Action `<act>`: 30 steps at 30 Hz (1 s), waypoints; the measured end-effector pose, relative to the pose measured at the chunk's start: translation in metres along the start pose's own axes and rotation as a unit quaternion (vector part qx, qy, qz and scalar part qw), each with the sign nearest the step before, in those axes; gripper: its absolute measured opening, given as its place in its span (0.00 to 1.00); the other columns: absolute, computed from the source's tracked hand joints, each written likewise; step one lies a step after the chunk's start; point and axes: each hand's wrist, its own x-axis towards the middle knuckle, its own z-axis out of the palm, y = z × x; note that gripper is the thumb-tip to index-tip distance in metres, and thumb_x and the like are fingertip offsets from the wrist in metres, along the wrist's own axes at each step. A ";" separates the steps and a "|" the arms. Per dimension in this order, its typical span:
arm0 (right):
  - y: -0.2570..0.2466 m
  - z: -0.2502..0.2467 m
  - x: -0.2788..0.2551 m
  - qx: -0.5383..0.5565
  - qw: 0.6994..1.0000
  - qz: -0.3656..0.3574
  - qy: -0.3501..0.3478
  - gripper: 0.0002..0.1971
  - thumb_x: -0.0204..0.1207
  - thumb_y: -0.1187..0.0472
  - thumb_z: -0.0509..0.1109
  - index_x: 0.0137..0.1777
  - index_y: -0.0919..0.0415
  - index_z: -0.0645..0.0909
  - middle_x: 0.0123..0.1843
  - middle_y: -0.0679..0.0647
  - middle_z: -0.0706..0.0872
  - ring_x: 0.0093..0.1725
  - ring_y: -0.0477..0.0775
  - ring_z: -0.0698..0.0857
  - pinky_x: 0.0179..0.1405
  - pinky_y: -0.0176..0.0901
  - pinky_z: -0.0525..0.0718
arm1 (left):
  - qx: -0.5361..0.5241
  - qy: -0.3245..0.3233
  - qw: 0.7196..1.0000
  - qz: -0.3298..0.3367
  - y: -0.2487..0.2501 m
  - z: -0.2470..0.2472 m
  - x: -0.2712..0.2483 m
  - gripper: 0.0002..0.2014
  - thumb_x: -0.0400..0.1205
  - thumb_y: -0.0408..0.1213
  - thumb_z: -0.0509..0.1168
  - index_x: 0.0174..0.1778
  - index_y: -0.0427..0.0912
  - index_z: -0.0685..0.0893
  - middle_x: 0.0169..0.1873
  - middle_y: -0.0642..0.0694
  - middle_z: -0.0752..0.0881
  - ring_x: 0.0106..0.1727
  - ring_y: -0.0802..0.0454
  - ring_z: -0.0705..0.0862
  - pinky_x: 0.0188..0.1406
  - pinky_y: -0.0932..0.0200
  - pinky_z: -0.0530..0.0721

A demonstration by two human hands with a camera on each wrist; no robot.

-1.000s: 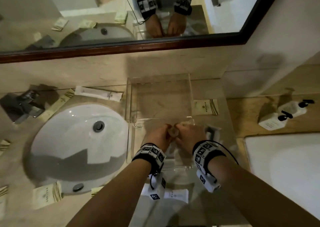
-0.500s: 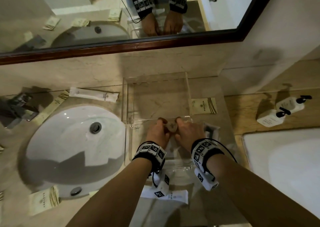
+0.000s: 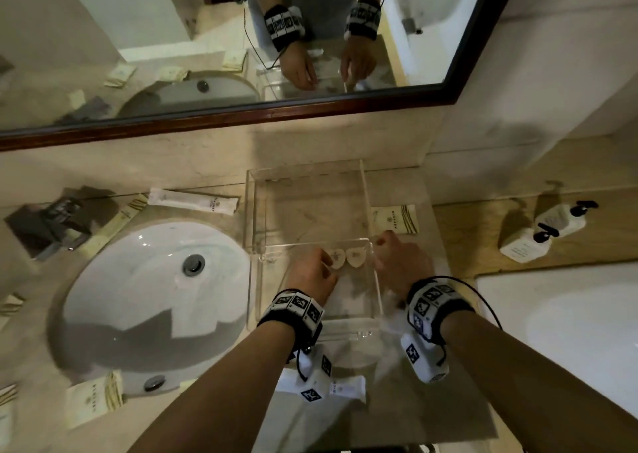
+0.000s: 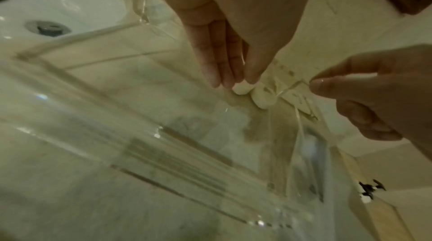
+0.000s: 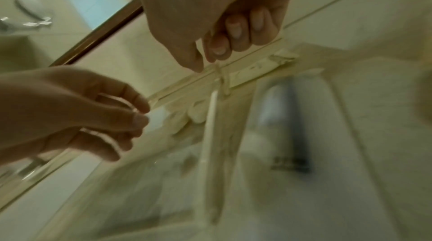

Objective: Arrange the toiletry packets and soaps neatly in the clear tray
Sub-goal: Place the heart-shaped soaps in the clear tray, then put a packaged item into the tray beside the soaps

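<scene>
Two round cream soaps (image 3: 346, 257) lie side by side against the far wall of the clear tray (image 3: 377, 290) on the counter. My left hand (image 3: 319, 268) is inside the tray; its straight fingers (image 4: 224, 78) touch the left soap (image 4: 240, 89). The right soap (image 4: 264, 99) lies free. My right hand (image 3: 385, 245) hovers at the tray's far right corner. Its fingers (image 5: 219, 47) are curled and nothing shows between them. Cream packets lie outside the tray: one to the right (image 3: 395, 219), a long white one (image 3: 193, 201) to the left.
A second clear tray (image 3: 252, 211) adjoins the first at the back. The white sink (image 3: 155, 297) lies left, with packets (image 3: 93, 401) round its rim. A white packet (image 3: 347, 387) lies near the counter's front edge. Two white pump bottles (image 3: 542, 231) stand at the right, and a mirror hangs behind.
Both hands were together over the soaps at the tray's middle. They set them at the far wall and drew apart; the right hand moved to the right corner.
</scene>
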 end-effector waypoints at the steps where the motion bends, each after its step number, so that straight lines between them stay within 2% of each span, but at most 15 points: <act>1: 0.009 -0.008 -0.004 0.020 0.999 0.024 0.007 0.14 0.79 0.49 0.62 0.62 0.51 0.73 0.47 0.56 0.88 0.46 0.59 0.87 0.48 0.51 0.86 | 0.014 -0.008 1.000 0.013 0.008 -0.001 -0.003 0.08 0.76 0.39 0.71 0.48 0.48 0.81 0.36 0.54 0.84 0.42 0.53 0.86 0.44 0.60 0.84; 4: 0.039 -0.024 -0.011 0.061 0.995 0.080 0.009 0.13 0.79 0.51 0.65 0.60 0.55 0.74 0.49 0.59 0.88 0.46 0.61 0.86 0.49 0.54 0.87 | 0.035 -0.040 0.997 0.055 0.038 0.001 -0.006 0.06 0.77 0.39 0.70 0.48 0.45 0.84 0.40 0.49 0.88 0.44 0.51 0.86 0.46 0.60 0.85; 7: 0.061 -0.031 -0.021 0.071 0.987 0.144 -0.030 0.13 0.78 0.51 0.66 0.56 0.57 0.74 0.54 0.57 0.85 0.50 0.60 0.83 0.49 0.47 0.81 | -0.002 -0.062 0.996 0.063 0.066 0.014 -0.006 0.05 0.75 0.34 0.67 0.44 0.48 0.84 0.38 0.49 0.90 0.40 0.50 0.89 0.50 0.50 0.89; 8: 0.066 -0.031 -0.025 0.062 0.984 0.162 -0.043 0.14 0.78 0.49 0.66 0.56 0.57 0.75 0.54 0.57 0.84 0.52 0.59 0.83 0.48 0.45 0.78 | -0.015 -0.071 0.996 0.055 0.073 0.020 -0.006 0.07 0.75 0.34 0.67 0.45 0.48 0.85 0.39 0.49 0.91 0.40 0.50 0.90 0.49 0.48 0.89; 10: 0.073 -0.029 -0.034 0.048 0.977 0.192 -0.075 0.15 0.77 0.48 0.65 0.55 0.58 0.79 0.53 0.56 0.85 0.51 0.59 0.83 0.43 0.42 0.74 | -0.022 -0.099 0.994 0.047 0.086 0.034 -0.009 0.13 0.76 0.34 0.67 0.56 0.44 0.86 0.48 0.46 0.90 0.41 0.49 0.91 0.45 0.51 0.91; 12: 0.077 -0.019 -0.040 0.057 0.970 0.217 -0.090 0.13 0.77 0.48 0.65 0.46 0.58 0.82 0.46 0.57 0.86 0.42 0.56 0.83 0.34 0.39 0.72 | -0.016 -0.139 0.990 0.031 0.094 0.050 -0.014 0.18 0.78 0.35 0.67 0.65 0.40 0.81 0.56 0.43 0.87 0.42 0.45 0.91 0.39 0.55 0.91; 14: 0.082 -0.005 -0.041 0.114 0.962 0.235 -0.084 0.13 0.75 0.50 0.66 0.36 0.58 0.82 0.40 0.58 0.88 0.38 0.57 0.85 0.32 0.40 0.78 | -0.012 -0.160 0.987 0.000 0.099 0.064 -0.019 0.20 0.78 0.37 0.68 0.66 0.38 0.77 0.56 0.39 0.85 0.44 0.39 0.91 0.39 0.51 0.91; 15: 0.083 0.001 -0.040 0.141 0.958 0.239 -0.078 0.13 0.75 0.51 0.67 0.35 0.58 0.82 0.41 0.59 0.89 0.41 0.60 0.87 0.37 0.42 0.83 | -0.020 -0.162 0.986 -0.017 0.101 0.068 -0.020 0.20 0.77 0.38 0.69 0.64 0.37 0.75 0.54 0.37 0.85 0.45 0.37 0.90 0.39 0.46 0.91; 17: 0.084 0.007 -0.040 0.164 0.955 0.234 -0.081 0.12 0.75 0.51 0.68 0.39 0.58 0.85 0.45 0.59 0.89 0.46 0.62 0.87 0.45 0.46 0.84 | -0.029 -0.160 0.986 -0.046 0.101 0.077 -0.019 0.22 0.74 0.36 0.71 0.62 0.36 0.73 0.53 0.34 0.85 0.45 0.35 0.90 0.38 0.41 0.91; 21: 0.084 0.010 -0.039 0.191 0.952 0.221 -0.092 0.15 0.77 0.49 0.65 0.46 0.59 0.87 0.46 0.59 0.89 0.48 0.62 0.86 0.44 0.44 0.80 | -0.026 -0.144 0.988 -0.053 0.102 0.084 -0.015 0.26 0.71 0.30 0.72 0.64 0.36 0.72 0.58 0.34 0.79 0.48 0.34 0.88 0.33 0.40 0.91; 23: 0.083 0.011 -0.040 0.205 0.950 0.220 -0.088 0.16 0.79 0.48 0.62 0.47 0.60 0.85 0.48 0.59 0.88 0.50 0.62 0.86 0.45 0.44 0.79 | -0.014 -0.146 0.988 -0.049 0.101 0.086 -0.014 0.28 0.71 0.30 0.72 0.66 0.36 0.72 0.60 0.35 0.77 0.52 0.33 0.86 0.35 0.41 0.91; 25: 0.082 0.012 -0.040 0.231 0.945 0.217 -0.084 0.18 0.84 0.50 0.57 0.49 0.62 0.83 0.51 0.62 0.86 0.53 0.63 0.84 0.50 0.48 0.79 | -0.012 -0.149 0.988 -0.050 0.100 0.091 -0.011 0.29 0.70 0.30 0.71 0.67 0.36 0.72 0.61 0.36 0.77 0.53 0.34 0.86 0.40 0.42 0.91; 27: 0.081 0.014 -0.039 0.259 0.941 0.201 -0.079 0.22 0.86 0.48 0.52 0.40 0.60 0.81 0.45 0.61 0.85 0.49 0.62 0.83 0.48 0.48 0.77 | 0.002 -0.144 0.989 -0.043 0.098 0.095 -0.009 0.28 0.68 0.31 0.72 0.64 0.37 0.73 0.59 0.36 0.81 0.52 0.36 0.87 0.47 0.40 0.90; 28: 0.081 0.016 -0.039 0.280 0.936 0.199 -0.077 0.22 0.85 0.46 0.54 0.35 0.57 0.79 0.40 0.58 0.83 0.44 0.60 0.83 0.43 0.47 0.76 | 0.008 -0.139 0.989 -0.039 0.096 0.097 -0.008 0.26 0.68 0.32 0.72 0.62 0.37 0.74 0.57 0.35 0.83 0.51 0.36 0.87 0.49 0.40 0.89; 30: 0.080 0.017 -0.039 0.302 0.928 0.200 -0.085 0.19 0.82 0.47 0.61 0.33 0.55 0.79 0.36 0.57 0.84 0.40 0.60 0.83 0.40 0.48 0.77 | 0.006 -0.131 0.991 -0.034 0.094 0.099 -0.008 0.25 0.70 0.35 0.72 0.62 0.38 0.75 0.54 0.35 0.84 0.50 0.37 0.87 0.51 0.39 0.88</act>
